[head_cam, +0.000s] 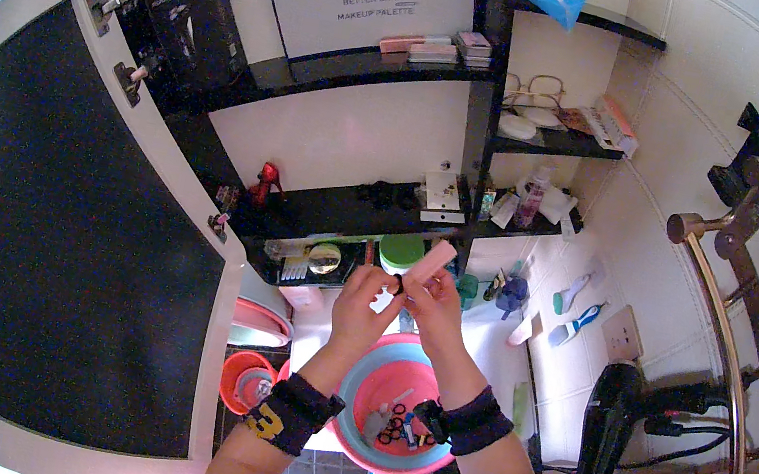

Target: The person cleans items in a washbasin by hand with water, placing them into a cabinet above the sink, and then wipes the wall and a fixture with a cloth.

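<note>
My left hand pinches a small black item between thumb and fingertips; its exact shape is too small to tell. Right beside it, my right hand grips a flat pale-pink rectangular object, tilted up and to the right. The fingertips of both hands nearly meet in front of the cabinet. Below them stands a pink basin with a grey-blue inner band. Several black rings, resembling hair ties, lie in it among small clip-like pieces.
A cabinet door with a dark panel hangs open at left. Shelves hold a red high-heel-shaped ornament and cosmetics. A green-lidded jar stands behind my hands. A black hair dryer and metal towel rail are at right.
</note>
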A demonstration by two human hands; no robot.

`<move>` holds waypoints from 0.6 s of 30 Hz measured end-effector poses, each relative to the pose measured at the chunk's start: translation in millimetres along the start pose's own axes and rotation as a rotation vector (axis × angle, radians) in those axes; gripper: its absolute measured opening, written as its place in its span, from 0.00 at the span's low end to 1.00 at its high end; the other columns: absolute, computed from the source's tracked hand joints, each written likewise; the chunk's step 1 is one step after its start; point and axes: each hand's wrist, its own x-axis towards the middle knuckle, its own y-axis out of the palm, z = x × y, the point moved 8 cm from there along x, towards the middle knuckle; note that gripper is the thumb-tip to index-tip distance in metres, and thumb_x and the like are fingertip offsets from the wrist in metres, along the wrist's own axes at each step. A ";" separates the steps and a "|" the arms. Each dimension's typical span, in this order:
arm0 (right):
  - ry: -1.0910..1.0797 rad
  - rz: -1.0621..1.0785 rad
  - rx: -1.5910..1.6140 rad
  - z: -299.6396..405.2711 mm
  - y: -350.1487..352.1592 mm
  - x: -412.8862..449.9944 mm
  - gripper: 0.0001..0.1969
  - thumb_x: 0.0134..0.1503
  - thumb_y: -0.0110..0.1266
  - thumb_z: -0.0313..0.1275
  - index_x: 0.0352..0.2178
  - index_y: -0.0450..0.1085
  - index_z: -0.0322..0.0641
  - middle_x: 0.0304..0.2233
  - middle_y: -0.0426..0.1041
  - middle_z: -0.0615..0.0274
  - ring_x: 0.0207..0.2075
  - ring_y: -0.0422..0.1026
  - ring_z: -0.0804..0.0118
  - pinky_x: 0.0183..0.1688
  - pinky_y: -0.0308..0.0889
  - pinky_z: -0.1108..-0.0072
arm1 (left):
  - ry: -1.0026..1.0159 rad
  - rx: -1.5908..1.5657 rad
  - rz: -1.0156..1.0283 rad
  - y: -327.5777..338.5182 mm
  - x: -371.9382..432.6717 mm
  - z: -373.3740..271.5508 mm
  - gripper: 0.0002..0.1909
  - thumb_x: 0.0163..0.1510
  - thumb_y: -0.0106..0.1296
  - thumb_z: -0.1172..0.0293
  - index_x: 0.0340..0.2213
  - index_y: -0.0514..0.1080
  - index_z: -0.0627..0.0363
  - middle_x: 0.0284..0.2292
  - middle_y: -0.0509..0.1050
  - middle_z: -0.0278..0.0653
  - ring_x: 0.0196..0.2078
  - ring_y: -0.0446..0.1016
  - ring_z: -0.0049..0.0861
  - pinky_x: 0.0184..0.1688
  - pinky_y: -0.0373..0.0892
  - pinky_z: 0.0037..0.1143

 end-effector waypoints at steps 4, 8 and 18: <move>-0.054 0.032 0.038 5.7 -3.5 1.0 0.16 0.52 0.55 0.26 0.41 0.59 0.40 0.37 0.69 0.63 0.37 0.71 0.70 0.39 0.68 0.78 | -0.088 -0.239 -0.119 -1.8 -3.9 12.1 0.08 0.44 0.58 0.77 0.29 0.71 0.59 0.34 0.69 0.41 0.32 0.72 0.25 0.30 0.70 0.20; -0.100 -0.103 -0.001 23.4 -27.4 1.5 0.14 0.53 0.53 0.25 0.40 0.58 0.39 0.35 0.69 0.62 0.37 0.71 0.70 0.41 0.69 0.77 | 0.008 -0.103 -0.213 -7.3 14.7 15.4 0.08 0.44 0.59 0.76 0.29 0.73 0.59 0.32 0.69 0.36 0.28 0.69 0.21 0.27 0.67 0.19; -0.068 -0.063 -0.187 13.9 -44.7 -19.1 0.15 0.52 0.51 0.23 0.41 0.59 0.36 0.35 0.68 0.61 0.37 0.71 0.69 0.41 0.69 0.78 | 0.144 0.512 -0.207 11.8 132.2 30.1 0.08 0.41 0.58 0.70 0.29 0.75 0.51 0.31 0.70 0.37 0.37 0.67 0.36 0.38 0.65 0.33</move>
